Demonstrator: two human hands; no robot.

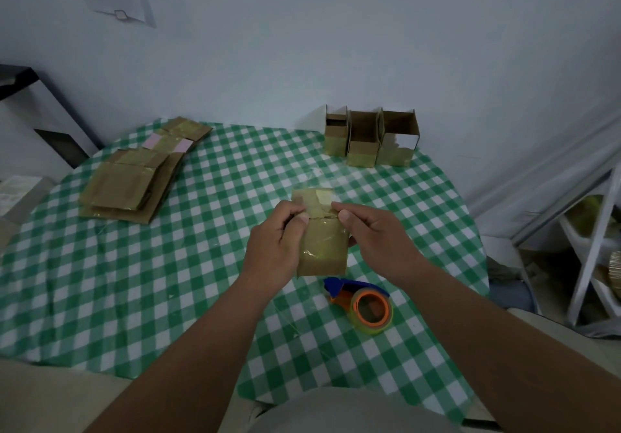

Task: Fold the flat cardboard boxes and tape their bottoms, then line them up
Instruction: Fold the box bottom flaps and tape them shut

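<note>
We hold the cardboard box (322,236) above the near middle of the checked table (201,264), its long axis running near to far, with our left hand (275,244) gripping its left side and our right hand (376,237) gripping its right, thumbs pinching at the flap crease. The tape dispenser (363,305) lies just near-right of the box. Open cloth surrounds it; flat boxes (131,180) are stacked far left, and three folded boxes (369,138) stand in a row at the far edge.
</note>
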